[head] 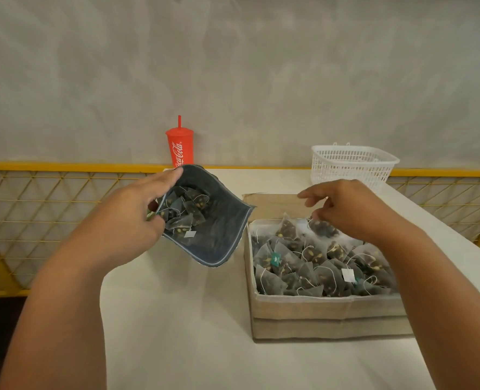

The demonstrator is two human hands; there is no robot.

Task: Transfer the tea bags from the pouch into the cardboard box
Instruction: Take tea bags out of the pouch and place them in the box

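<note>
At frame centre-right, right hand (354, 212) fingers pinch a tea bag (323, 229) over the cardboard box (326, 308); best released low, left hand (129, 220) fingers gripping pouch (221, 237) rim

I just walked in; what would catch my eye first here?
A cardboard box at right, heaped with pyramid tea bags, stands out first; the right hand pinches one bag over it. The left hand grips an open dark pouch beside it, and a red cup stands at the far edge of the table.
</note>
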